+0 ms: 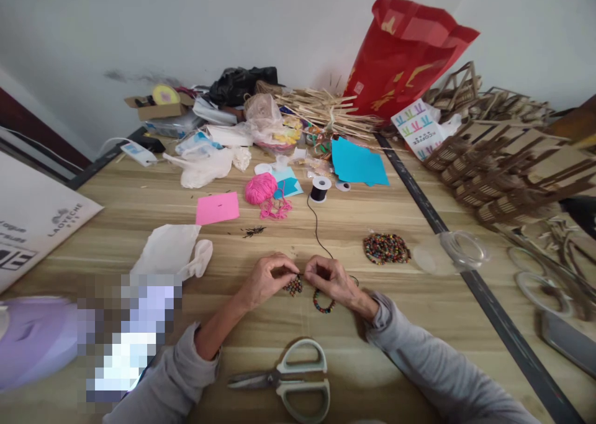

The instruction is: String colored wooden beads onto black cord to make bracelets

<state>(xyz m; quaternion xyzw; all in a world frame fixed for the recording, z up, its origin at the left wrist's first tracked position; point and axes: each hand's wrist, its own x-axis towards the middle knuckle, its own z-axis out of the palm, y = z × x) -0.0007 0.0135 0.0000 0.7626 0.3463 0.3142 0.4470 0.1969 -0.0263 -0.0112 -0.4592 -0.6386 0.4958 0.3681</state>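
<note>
My left hand [267,279] pinches a small cluster of multicoloured beads [293,285] on the wooden table [139,225]. My right hand [329,278] pinches the black cord [316,228] just beside them, fingertips almost meeting those of the left. A strung loop of coloured beads [323,306] hangs below the right hand. The cord runs back to a black spool [320,189]. A pile of loose beads [386,248] lies to the right of my hands. Both arms wear grey sleeves.
Grey-handled scissors [291,377] lie near the front edge. Pink yarn [261,189], pink paper [217,208], blue paper [357,163], a white cloth [170,250], a clear lid [459,249], a red bag [403,54], wooden cut-outs [507,163] and clutter lie around.
</note>
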